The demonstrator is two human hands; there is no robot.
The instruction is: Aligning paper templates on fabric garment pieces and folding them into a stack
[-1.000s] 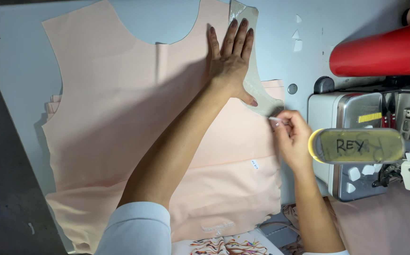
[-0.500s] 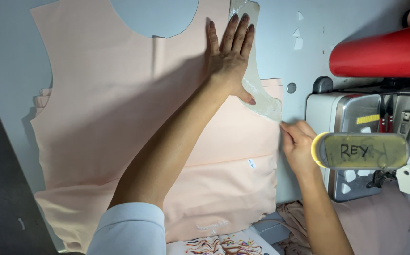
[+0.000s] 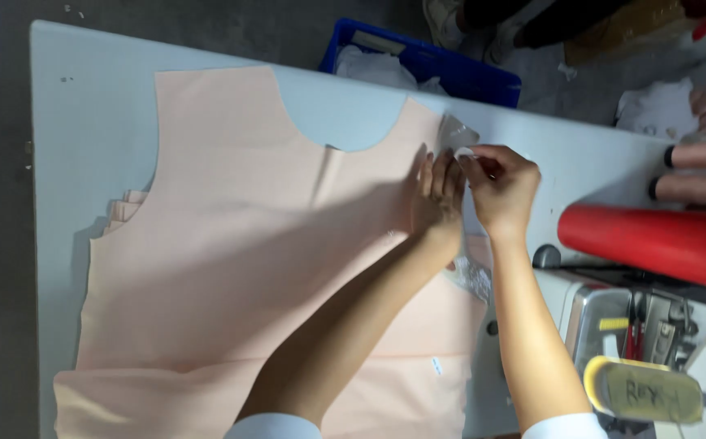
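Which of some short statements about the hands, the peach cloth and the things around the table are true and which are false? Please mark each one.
1. The left hand lies flat on the peach cloth. True.
2. The right hand is empty and rests on the sewing machine. False: it pinches a small clear piece at the upper edge of the cloth.
3. A red roll lies to the right of the hands. True.
4. The blue crate stands on top of the cloth. False: it sits beyond the far edge of the table.
5. The cloth has a round neckline cut out. True.
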